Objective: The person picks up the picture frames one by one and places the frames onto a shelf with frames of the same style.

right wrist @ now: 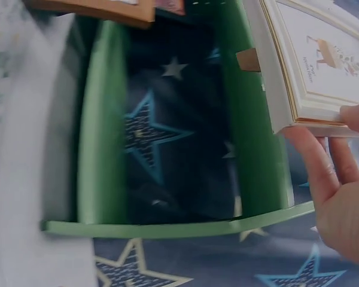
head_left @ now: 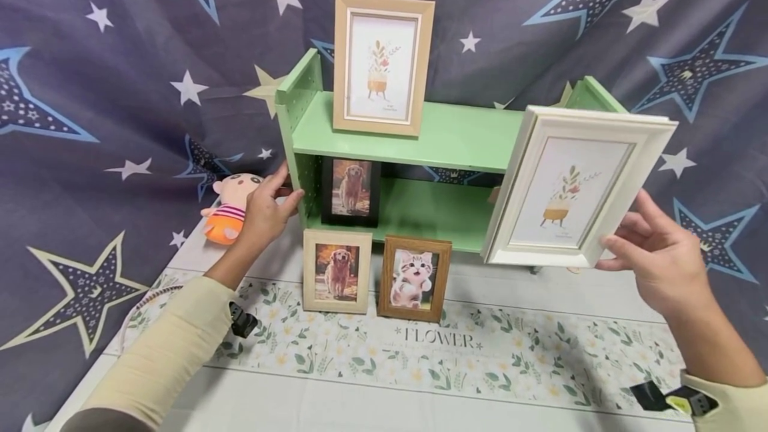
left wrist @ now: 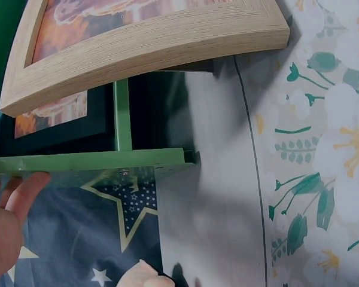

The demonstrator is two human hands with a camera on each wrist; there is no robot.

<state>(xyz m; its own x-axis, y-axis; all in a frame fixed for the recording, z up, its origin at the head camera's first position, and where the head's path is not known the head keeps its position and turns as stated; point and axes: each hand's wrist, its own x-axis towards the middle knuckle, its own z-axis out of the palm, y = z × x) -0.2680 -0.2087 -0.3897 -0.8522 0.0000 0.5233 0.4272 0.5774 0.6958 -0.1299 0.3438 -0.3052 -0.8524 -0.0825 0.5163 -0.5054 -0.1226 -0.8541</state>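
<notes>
With my left hand (head_left: 264, 209) braced open against the green shelf (head_left: 420, 135) side panel, my right hand (head_left: 657, 262) pinches the white picture frame (head_left: 573, 189) upright before the shelf's right end; placement step: next requires seating it level

Green shelf (head_left: 456, 135), white frame (head_left: 576, 185) with floral print, dark blue star-patterned backdrop (head_left: 150, 52).
</notes>
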